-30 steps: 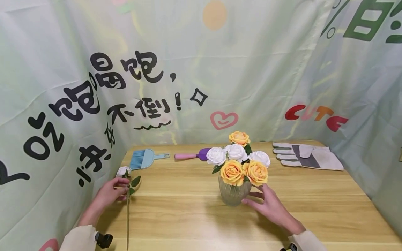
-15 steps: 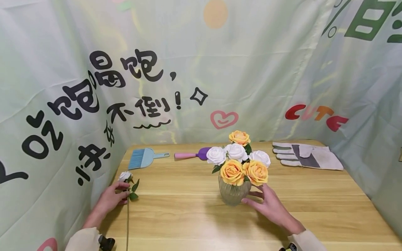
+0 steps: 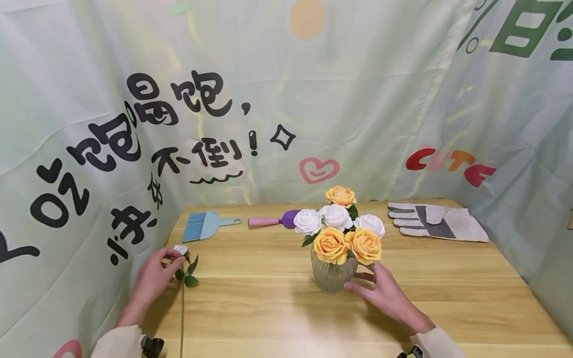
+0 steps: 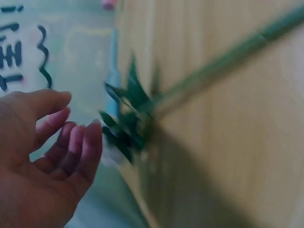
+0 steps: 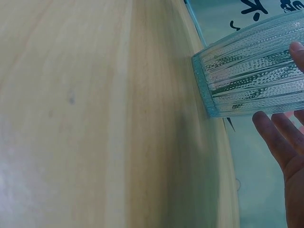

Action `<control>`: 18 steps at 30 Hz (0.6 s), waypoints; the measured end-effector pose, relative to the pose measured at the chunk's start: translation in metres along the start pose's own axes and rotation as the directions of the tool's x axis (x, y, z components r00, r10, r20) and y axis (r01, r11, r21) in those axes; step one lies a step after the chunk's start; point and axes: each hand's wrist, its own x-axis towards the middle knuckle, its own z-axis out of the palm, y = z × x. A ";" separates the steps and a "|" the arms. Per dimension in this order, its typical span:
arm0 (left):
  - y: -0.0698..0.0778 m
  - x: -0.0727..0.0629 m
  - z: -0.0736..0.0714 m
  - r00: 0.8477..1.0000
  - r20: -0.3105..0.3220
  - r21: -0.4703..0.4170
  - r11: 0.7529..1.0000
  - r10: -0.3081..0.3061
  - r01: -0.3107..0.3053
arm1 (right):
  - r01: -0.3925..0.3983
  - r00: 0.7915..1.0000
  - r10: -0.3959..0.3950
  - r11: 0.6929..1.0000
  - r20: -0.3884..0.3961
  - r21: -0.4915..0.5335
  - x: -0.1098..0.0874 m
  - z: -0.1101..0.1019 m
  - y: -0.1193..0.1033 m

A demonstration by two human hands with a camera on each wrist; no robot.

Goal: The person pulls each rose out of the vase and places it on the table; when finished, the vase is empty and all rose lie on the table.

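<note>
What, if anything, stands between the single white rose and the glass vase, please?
Nothing visible stands between the single white rose and the glass vase; only tabletop shows there. The blue brush and pink-handled tool lie farther back.

The left hand [image 3: 154,273] has shifted its fingertips [image 3: 177,263] higher, nearer the lone white bloom [image 3: 181,249]
</note>
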 end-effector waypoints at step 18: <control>0.133 0.005 0.056 0.899 0.001 -0.241 0.873 0.437 -0.424 | -0.040 0.999 0.040 0.999 -0.006 -0.018 -0.001 0.000 -0.002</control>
